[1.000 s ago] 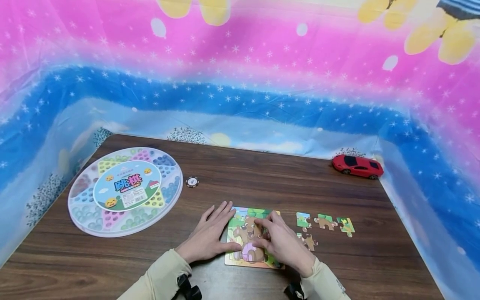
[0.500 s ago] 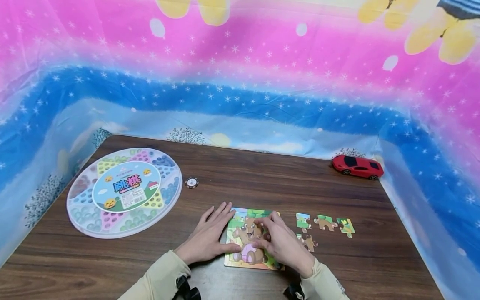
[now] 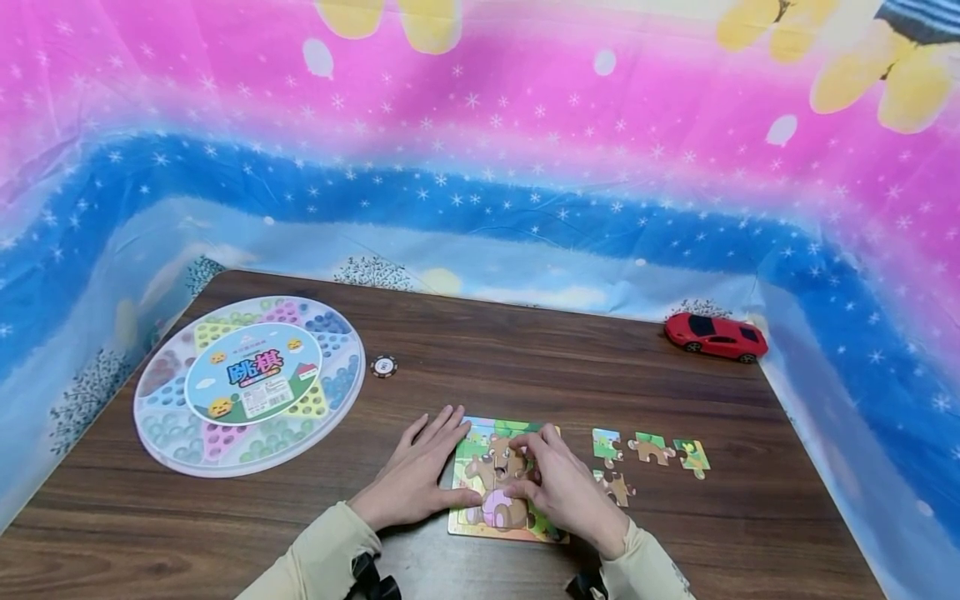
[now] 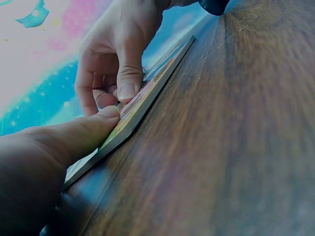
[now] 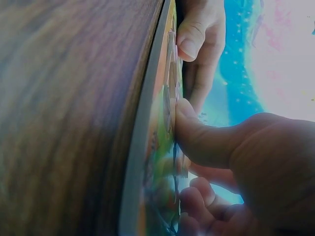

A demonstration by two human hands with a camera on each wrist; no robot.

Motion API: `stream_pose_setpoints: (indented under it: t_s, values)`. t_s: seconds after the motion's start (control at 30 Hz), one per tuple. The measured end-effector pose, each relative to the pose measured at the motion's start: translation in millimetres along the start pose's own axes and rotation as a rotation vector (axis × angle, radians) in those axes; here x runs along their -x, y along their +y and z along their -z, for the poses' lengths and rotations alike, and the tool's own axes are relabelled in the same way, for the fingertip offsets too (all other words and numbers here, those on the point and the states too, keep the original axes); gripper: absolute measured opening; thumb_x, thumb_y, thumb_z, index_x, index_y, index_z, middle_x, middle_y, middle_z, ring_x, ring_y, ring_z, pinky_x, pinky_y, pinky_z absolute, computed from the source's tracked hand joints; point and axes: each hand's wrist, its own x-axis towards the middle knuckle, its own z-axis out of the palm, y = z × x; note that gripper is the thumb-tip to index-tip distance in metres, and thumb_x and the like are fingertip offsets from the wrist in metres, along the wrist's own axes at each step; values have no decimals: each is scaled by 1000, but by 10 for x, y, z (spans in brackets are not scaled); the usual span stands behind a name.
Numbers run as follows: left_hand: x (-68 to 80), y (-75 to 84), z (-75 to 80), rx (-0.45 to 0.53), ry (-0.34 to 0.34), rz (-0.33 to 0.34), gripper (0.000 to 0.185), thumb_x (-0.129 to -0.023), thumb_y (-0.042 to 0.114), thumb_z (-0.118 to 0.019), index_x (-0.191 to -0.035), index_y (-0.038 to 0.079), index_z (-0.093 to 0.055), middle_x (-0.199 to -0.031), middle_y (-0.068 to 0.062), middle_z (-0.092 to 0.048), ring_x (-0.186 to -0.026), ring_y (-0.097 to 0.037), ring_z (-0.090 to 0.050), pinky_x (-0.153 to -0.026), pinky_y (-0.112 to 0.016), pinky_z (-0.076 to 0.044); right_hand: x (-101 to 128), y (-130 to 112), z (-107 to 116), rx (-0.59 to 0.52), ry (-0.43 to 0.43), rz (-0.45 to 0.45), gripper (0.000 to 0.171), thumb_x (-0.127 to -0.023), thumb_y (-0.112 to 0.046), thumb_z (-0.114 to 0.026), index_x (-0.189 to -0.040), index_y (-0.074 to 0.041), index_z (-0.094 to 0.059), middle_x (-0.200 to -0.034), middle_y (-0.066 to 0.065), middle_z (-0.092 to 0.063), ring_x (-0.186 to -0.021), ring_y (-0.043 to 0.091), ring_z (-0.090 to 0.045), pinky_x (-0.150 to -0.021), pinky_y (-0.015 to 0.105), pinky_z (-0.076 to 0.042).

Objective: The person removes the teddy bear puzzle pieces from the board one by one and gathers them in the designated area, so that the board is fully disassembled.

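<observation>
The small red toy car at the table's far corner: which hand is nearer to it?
Right. The right hand presses on the bear jigsaw puzzle, on the red toy car's side; the left hand lies farther left.

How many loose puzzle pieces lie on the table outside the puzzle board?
4. Three sit in a row right of the puzzle board: first piece, second piece, third piece. A fourth piece lies nearer, beside the right hand, which may hide more.
</observation>
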Motion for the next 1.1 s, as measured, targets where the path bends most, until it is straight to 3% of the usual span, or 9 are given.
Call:
stream_pose_setpoints:
  t_s: [0.77,1.1]
  values:
    - [12,26,15,14,2,-1,98,-83,67,-61,-152,5,-31,-160,-13,-17,-148,-25,-11,-117,-48,-4,-6,-4,-13,-25,11,-11,46,-82,-28,-78,-121,-14,-57,-92,-2,-47,-70,5,-51,-55,22,-45]
    - [1,27,23,13,-14,7,98,-83,68,-59,-153,6,-30,-161,-12,-16,-148,-23,-9,-117,-47,-2,0,-11,-3,-58,4,-19,45,-83,-24,-77,-122,-14,-55,-94,-1,-46,-72,3,-55,-60,23,-49]
